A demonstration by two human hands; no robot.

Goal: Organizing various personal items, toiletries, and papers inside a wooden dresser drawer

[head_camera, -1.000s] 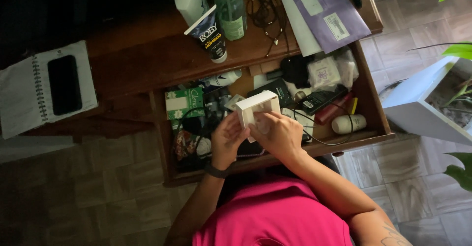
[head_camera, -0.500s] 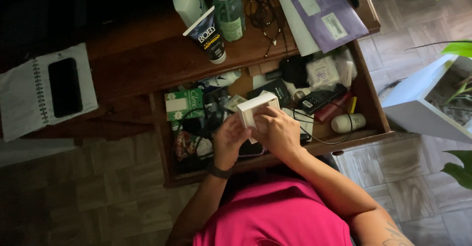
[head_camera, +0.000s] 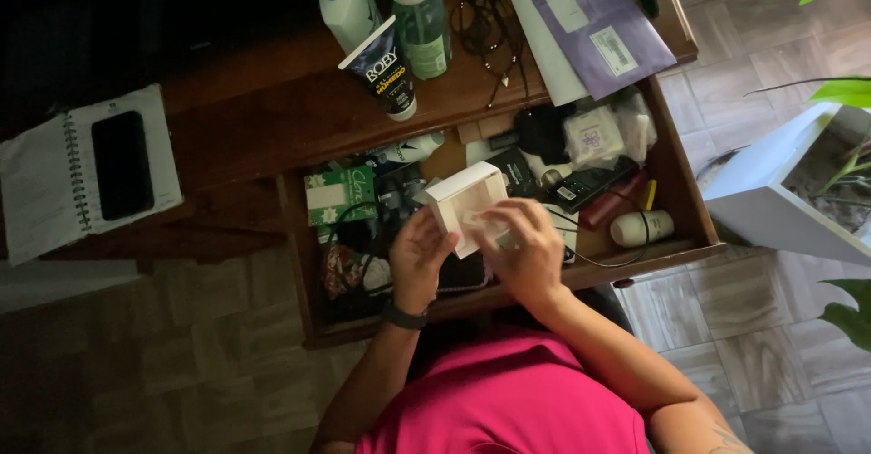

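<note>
small white box [head_camera: 470, 205] in both my hands
left hand [head_camera: 419, 259] grips its edge, right hand [head_camera: 526, 253] pinches its side, above the open drawer [head_camera: 671, 159].

The right hand [head_camera: 526, 254] covers the lower corner of the small white box [head_camera: 467, 205], so what its fingers pinch there cannot be told. The drawer [head_camera: 676, 177] is dim, and the dark clutter at its left end blurs together. The top edge cuts off the two bottles [head_camera: 426, 28] on the tabletop [head_camera: 272, 118]; the right edge cuts off the white planter [head_camera: 771, 205].
</note>
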